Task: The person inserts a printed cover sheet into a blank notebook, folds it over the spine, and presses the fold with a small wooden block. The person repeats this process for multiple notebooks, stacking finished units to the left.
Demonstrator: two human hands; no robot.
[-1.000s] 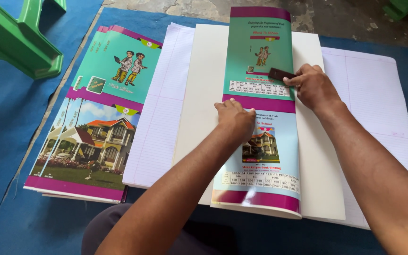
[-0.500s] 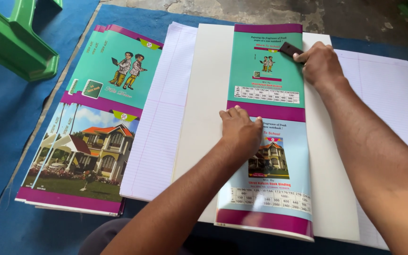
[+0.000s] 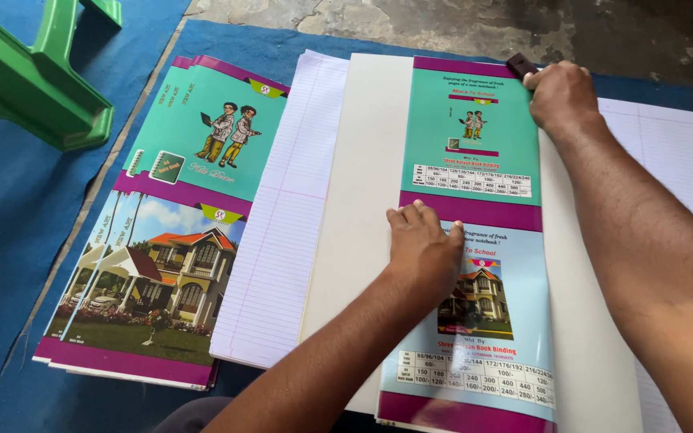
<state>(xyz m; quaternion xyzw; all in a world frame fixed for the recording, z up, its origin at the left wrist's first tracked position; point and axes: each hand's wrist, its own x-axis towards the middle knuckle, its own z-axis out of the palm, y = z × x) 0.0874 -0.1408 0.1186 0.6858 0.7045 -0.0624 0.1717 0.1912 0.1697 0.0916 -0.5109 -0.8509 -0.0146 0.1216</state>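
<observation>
left hand (image 3: 423, 248) spread flat on the glossy printed cover sheet (image 3: 471, 240) lying over white card (image 3: 358, 208), right hand (image 3: 559, 95) curled round a small dark block (image 3: 520, 64) at the sheet's top right corner, spare covers stack (image 3: 178, 216) off left, green stool (image 3: 34, 72)

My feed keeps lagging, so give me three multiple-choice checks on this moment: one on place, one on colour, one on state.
1. Where is the left hand?
A. flat on the printed cover sheet
B. on the green stool
C. on the cover stack

2. What colour is the mat?
A. red
B. blue
C. grey

3. The right hand is:
A. empty, lifted
B. holding a dark small tool at the sheet's top edge
C. out of view

A: palm lies on it.
B: blue shows around the papers.
B: tool shows beside its fingers.
</observation>
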